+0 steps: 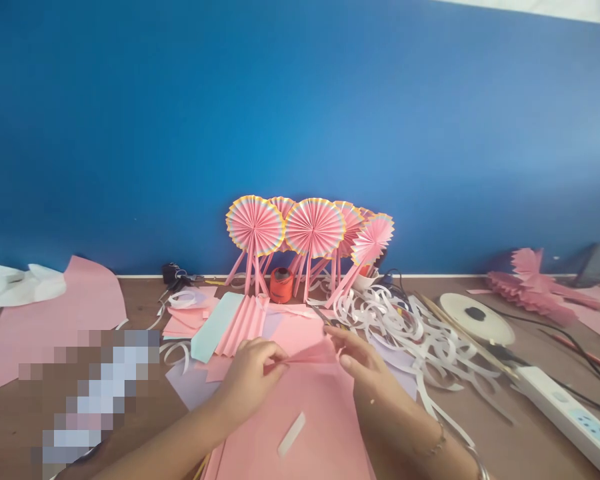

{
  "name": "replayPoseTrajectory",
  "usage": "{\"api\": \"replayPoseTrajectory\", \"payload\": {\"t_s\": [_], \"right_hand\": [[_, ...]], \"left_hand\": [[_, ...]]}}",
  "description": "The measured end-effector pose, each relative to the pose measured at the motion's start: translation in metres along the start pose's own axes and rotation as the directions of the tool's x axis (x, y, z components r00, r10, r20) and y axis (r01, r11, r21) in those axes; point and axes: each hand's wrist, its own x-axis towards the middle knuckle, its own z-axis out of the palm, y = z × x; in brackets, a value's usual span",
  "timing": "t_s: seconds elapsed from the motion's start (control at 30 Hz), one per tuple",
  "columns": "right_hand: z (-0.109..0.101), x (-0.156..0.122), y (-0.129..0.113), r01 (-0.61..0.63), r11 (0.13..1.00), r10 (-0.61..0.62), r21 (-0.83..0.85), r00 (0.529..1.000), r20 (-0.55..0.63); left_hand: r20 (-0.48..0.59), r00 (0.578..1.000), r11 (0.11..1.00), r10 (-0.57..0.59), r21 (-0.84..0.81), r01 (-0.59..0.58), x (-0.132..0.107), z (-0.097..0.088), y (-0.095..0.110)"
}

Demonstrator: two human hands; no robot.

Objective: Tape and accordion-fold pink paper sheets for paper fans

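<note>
My left hand and my right hand both pinch a strip of pleated pink paper, one at each end, just above a large pink sheet on the brown table. A small white strip lies on that sheet. Behind my hands lies a folded pink accordion piece next to a pale green folded strip. Several finished pink paper fans on sticks lean against the blue wall.
A pile of white paper curls lies to the right. An orange tape roll stands below the fans. A white power strip, a round white disc and more pink pleated paper are at right; a pink sheet lies at left.
</note>
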Motion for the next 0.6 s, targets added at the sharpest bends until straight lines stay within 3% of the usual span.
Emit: {"api": "replayPoseTrajectory", "payload": {"t_s": [0.1, 0.2, 0.3, 0.43, 0.6], "right_hand": [[0.012, 0.007, -0.011, -0.062, 0.996, 0.057, 0.058, 0.995, 0.085], [0.034, 0.017, -0.030, -0.082, 0.994, 0.078, 0.067, 0.995, 0.059], [0.053, 0.029, -0.047, -0.162, 0.939, 0.165, 0.304, 0.986, 0.013], [0.060, 0.045, -0.052, -0.120, 0.863, 0.214, 0.490, 0.967, -0.139], [0.057, 0.055, -0.040, -0.132, 0.801, 0.312, 0.584, 0.925, -0.217]], "left_hand": [[0.092, 0.974, 0.922, -0.206, -0.316, 0.225, 0.006, -0.002, 0.013], [0.161, 0.961, 0.814, -0.226, -0.510, 0.277, 0.006, -0.003, 0.026], [0.149, 0.965, 0.750, -0.218, -0.608, 0.263, 0.004, -0.003, 0.030], [0.130, 0.972, 0.777, -0.198, -0.584, 0.236, 0.004, 0.001, 0.020], [0.108, 0.983, 0.946, -0.147, -0.273, 0.172, 0.010, -0.003, 0.005]]}}
